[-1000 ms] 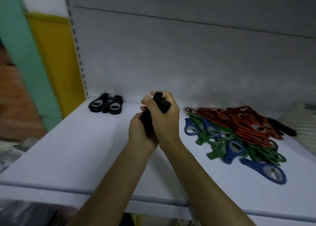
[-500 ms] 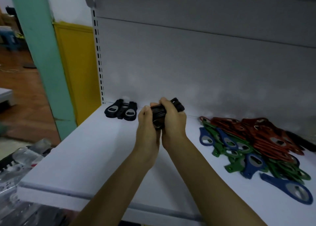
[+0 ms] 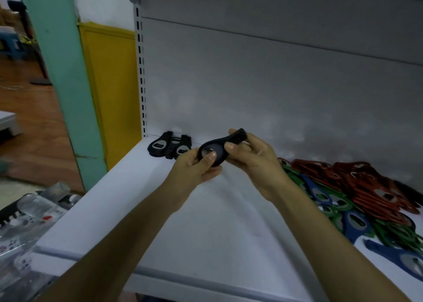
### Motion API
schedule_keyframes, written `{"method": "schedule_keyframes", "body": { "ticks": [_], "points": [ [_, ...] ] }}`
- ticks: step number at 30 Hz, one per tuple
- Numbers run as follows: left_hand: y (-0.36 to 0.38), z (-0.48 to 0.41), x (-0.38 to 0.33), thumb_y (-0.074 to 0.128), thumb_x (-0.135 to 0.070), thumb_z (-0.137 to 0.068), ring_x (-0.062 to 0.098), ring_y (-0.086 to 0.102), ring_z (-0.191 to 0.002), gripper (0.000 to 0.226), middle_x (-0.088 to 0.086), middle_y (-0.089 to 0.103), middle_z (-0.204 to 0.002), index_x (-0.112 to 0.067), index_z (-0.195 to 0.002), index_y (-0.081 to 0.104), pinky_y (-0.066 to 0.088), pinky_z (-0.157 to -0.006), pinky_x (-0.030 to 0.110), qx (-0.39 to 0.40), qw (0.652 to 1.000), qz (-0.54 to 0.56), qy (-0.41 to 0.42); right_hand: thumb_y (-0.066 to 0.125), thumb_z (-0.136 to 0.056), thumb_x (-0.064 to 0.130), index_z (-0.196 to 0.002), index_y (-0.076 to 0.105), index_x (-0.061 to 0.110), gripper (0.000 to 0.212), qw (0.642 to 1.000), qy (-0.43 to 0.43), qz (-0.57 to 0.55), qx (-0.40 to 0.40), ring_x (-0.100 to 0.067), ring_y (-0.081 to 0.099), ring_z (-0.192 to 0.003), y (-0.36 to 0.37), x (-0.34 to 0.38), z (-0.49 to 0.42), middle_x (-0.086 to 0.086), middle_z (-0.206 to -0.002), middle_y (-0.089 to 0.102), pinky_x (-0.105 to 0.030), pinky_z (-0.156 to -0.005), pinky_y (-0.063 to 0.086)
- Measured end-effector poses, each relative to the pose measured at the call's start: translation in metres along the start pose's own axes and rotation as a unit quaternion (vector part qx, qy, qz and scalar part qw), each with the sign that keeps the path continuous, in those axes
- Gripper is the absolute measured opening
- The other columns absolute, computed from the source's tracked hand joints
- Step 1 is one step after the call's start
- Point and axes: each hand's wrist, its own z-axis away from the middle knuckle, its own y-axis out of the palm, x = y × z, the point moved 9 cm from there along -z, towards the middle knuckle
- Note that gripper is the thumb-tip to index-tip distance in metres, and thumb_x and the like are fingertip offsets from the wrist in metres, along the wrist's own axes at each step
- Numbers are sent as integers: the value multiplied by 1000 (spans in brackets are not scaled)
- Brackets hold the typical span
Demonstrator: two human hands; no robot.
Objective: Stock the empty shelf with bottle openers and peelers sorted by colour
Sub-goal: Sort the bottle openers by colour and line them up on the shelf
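Shelf (image 3: 206, 221) is the only holder here: white, flat, w/ a grey back panel (image 3: 274, 84). In its far left corner sits a small bunch of black openers (image 3: 169, 147), touching each other. 2 metal insets show, and there may be a 3rd body tucked btwn them, can't tell. On the right lies a mixed pile (image 3: 366, 198), colours all jumbled. The red ones (image 3: 370, 182) are heaped on the far side, too overlapped to count. The green ones (image 3: 338, 204) are tangled under and beside them, no count either. Of the blue ones (image 3: 357, 224) I make out at least 3, one lying at the near right edge. I'm holding 1 black bottle opener (image 3: 219, 150) in the air over the shelf's far-middle part, just right of the black bunch and apart from it. It's flat, w/ a rounded head, a silvery metal inset and a narrow handle, lying roughly level w/ the head to the left. My left hand (image 3: 196, 166) grips the head, thumb pressed on the inset, fingers curled beneath. My right hand (image 3: 251, 157) pinches the handle end btwn thumb and fingers. Left of the shelf stand a teal pillar (image 3: 61, 84) and a yellow panel (image 3: 109, 84).
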Motion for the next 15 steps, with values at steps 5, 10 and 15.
{"method": "schedule_keyframes", "body": {
  "ticks": [5, 10, 15],
  "points": [
    [-10, -14, 4, 52, -13, -94, 16, 67, -90, 26, 12, 65, -111, -6, -118, 57, 55, -79, 23, 35, 998, -45, -22, 71, -77, 4, -112, 61, 11, 37, 1000, 5, 26, -8, -22, 70, -95, -13, 6, -8, -11, -105, 70, -28, -72, 57],
    [-29, -35, -7, 59, -19, -91, 15, 64, -94, 31, 5, 64, -108, -9, -120, 56, 52, -73, 15, -18, 980, -191, 44, 72, -78, 0, -101, 64, 4, 25, 997, -10, 73, -35, -24, 70, -89, -11, 11, -26, -14, -94, 70, -28, -74, 59],
    [-60, -33, -24, 56, -29, -92, 19, 50, -117, 44, 4, 58, -124, -9, -131, 52, 40, -100, 28, -115, 802, -553, 192, 76, -76, 1, -96, 63, 10, 26, 974, -70, 198, -90, -18, 68, -85, -10, 0, -56, -10, -94, 69, -22, -77, 57]
  ]
}}
